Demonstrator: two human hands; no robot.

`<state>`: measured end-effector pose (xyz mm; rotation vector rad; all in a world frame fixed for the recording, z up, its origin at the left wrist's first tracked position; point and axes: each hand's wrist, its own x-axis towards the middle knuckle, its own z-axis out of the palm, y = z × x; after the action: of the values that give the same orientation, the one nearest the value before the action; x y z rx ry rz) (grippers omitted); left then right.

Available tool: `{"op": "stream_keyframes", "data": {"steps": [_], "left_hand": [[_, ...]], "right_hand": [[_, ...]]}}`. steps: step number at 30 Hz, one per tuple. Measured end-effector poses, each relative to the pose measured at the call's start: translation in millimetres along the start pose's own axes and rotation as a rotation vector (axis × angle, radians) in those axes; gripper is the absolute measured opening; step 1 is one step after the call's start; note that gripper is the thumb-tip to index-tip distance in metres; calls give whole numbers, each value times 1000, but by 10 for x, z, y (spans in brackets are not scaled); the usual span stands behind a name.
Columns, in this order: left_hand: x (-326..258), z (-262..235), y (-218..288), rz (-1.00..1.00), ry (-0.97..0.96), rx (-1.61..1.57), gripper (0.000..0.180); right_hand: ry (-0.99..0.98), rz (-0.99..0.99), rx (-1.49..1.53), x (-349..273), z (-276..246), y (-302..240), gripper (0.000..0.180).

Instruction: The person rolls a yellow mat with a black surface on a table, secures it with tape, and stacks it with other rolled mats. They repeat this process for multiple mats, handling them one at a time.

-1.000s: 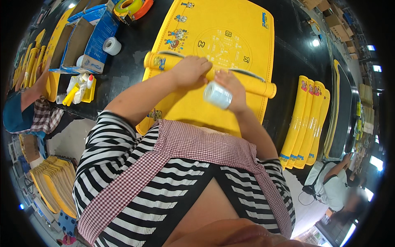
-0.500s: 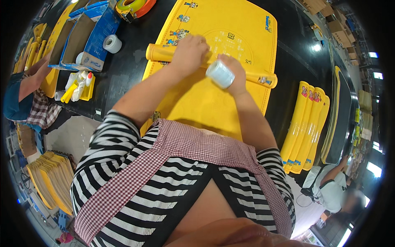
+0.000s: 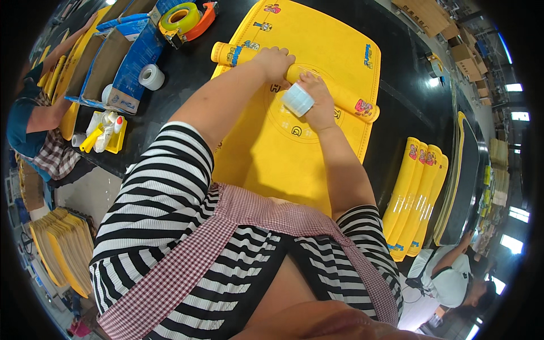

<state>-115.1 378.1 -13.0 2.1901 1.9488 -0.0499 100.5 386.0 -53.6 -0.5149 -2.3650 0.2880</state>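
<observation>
A yellow mat [image 3: 266, 153] with printed cartoon figures and a ring of symbols lies in front of me. Part of the yellow sheet forms a roll [image 3: 354, 106] running crosswise, tilted down to the right. My left hand [image 3: 275, 63] curls its fingers over this roll left of its middle. My right hand [image 3: 320, 105] grips a small whitish roll of clear film [image 3: 297, 100], with its fingertips against the mat roll. Whether one sheet or several lie flat here cannot be told.
On the dark table [image 3: 396, 113], several finished yellow rolls [image 3: 413, 198] lie at right. Left are a blue carton [image 3: 127, 68], another film roll [image 3: 151, 77], a yellow tray [image 3: 118, 136] and a tape dispenser [image 3: 195, 25]. A co-worker [image 3: 34, 130] stands at far left, another person [image 3: 447, 277] lower right.
The mat roll has moved away from me, baring printed symbols on its near side. Both hands have gone along with it, the right still holding the film roll. My view has shifted slightly.
</observation>
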Motion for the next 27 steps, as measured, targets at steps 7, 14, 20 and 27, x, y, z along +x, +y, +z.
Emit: {"op": "stream_keyframes", "data": {"steps": [7, 14, 20, 27], "left_hand": [[46, -26, 18, -45, -59, -91, 71], [-862, 239, 884, -94, -85, -410, 88], [-1496, 774, 1696, 396, -89, -1197, 78], [-2376, 624, 1165, 570, -50, -706, 54]], "right_hand": [[-491, 579, 602, -1084, -233, -822, 35], [324, 1019, 1413, -1678, -415, -1219, 36], [670, 1227, 1541, -1637, -877, -868, 31], [174, 993, 607, -3061, -2589, -529, 26]]}}
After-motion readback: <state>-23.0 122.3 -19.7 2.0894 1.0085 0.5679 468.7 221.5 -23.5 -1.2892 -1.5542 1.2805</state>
